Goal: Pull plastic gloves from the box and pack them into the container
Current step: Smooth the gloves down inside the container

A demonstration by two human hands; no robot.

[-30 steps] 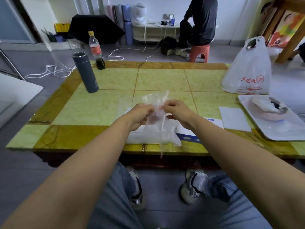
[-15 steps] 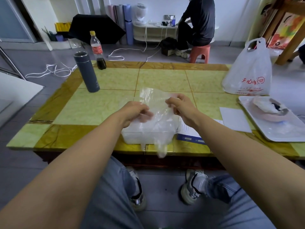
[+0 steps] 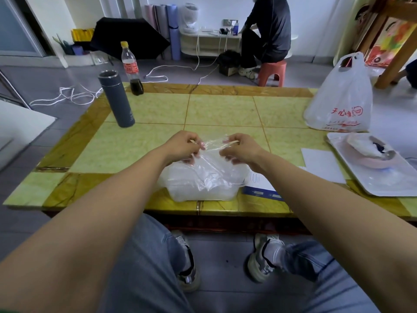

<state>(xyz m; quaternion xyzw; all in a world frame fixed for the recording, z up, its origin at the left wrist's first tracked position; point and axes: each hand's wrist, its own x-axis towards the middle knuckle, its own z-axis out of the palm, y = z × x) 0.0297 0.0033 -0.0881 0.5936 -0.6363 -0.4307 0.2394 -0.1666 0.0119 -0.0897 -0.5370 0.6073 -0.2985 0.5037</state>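
Note:
A thin clear plastic glove (image 3: 213,152) is stretched between my two hands over a translucent plastic container (image 3: 200,188) near the table's front edge. My left hand (image 3: 184,146) pinches the glove's left edge with curled fingers. My right hand (image 3: 240,149) pinches its right edge the same way. The glove drapes down onto the container, which holds more crumpled clear plastic. A white and blue glove box (image 3: 262,187) lies flat just right of the container, partly hidden by my right forearm.
On the yellow-green tiled table (image 3: 221,111) stand a grey thermos (image 3: 117,99) and a soda bottle (image 3: 132,68) at the back left. A white plastic bag (image 3: 340,100), a white tray (image 3: 374,177) and a paper sheet (image 3: 320,162) occupy the right. A person sits beyond.
My hands have moved apart and lower, spreading the glove from a bunched upright strip into a flat sheet over the container.

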